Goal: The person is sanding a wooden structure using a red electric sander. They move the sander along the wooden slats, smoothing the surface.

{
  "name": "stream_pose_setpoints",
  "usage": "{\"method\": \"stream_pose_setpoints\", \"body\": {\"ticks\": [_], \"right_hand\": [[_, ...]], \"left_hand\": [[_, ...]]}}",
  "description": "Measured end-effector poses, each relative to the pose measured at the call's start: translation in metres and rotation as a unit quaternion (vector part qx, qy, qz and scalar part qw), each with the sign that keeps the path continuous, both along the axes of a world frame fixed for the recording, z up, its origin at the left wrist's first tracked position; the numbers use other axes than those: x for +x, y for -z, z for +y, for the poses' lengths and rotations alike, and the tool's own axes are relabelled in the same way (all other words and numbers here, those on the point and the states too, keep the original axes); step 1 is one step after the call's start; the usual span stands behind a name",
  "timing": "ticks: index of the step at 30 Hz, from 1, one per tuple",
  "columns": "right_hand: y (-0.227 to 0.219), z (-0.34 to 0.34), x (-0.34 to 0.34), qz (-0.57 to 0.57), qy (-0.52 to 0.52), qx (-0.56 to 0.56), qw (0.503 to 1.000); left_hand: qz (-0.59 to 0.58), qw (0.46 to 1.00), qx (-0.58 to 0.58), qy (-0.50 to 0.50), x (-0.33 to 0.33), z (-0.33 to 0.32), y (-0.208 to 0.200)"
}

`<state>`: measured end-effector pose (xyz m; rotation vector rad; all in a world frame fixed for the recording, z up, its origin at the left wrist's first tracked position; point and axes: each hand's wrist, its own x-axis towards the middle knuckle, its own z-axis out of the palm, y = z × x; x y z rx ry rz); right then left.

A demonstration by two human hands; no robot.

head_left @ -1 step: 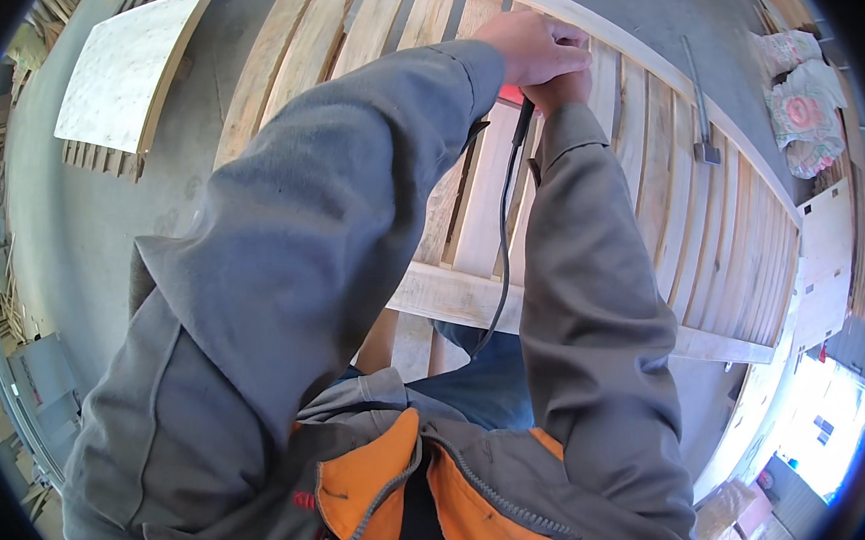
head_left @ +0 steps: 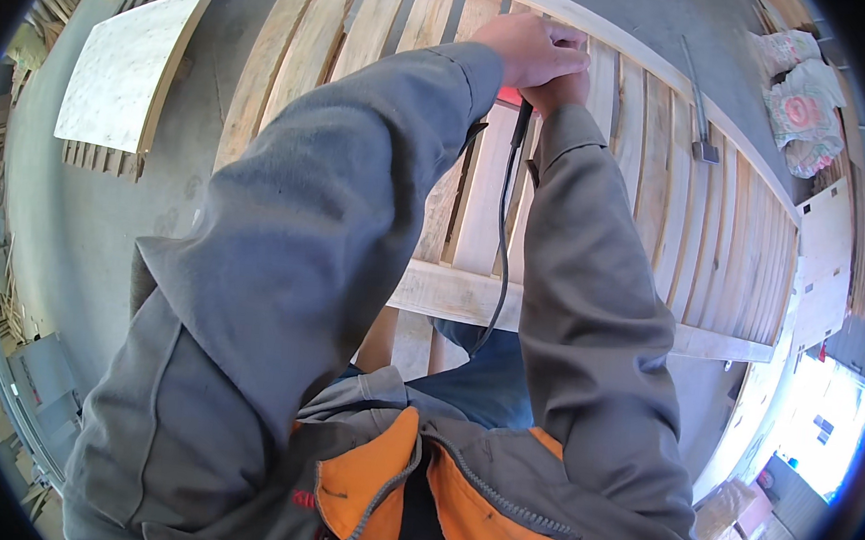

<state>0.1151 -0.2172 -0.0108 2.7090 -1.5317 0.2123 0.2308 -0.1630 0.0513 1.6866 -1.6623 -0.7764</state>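
Note:
At the far side of a slatted wooden frame (head_left: 374,27), my left hand (head_left: 530,48) and my right hand (head_left: 564,89) are close together, the left partly over the right. Both are closed around a red corded power tool (head_left: 509,96); only a bit of red casing shows, and its kind is hidden by the hands and sleeve. Its black cord (head_left: 505,215) runs back toward me, across the slats and the near rail, down beside my leg. The pale slats lie side by side with narrow gaps, between a far rail and a near rail (head_left: 456,290).
A long thin rod with a square dark head (head_left: 705,152) lies across the right slats. Left on the floor, a pale board (head_left: 131,68) rests on a slatted base. Printed sacks (head_left: 805,110) are piled at far right. Timber stacks (head_left: 10,291) line the left edge.

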Motion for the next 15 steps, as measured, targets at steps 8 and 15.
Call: {"method": "stream_pose_setpoints", "body": {"ticks": [8, 15], "right_hand": [[-0.023, 0.05, -0.002, 0.021, -0.019, 0.075, 0.997], [0.014, 0.067, -0.028, -0.077, -0.031, 0.095, 0.992]], "left_hand": [[0.024, 1.0, 0.014, -0.014, -0.006, 0.048, -0.009], [0.027, 1.0, -0.003, -0.011, -0.025, 0.08, -0.013]]}}
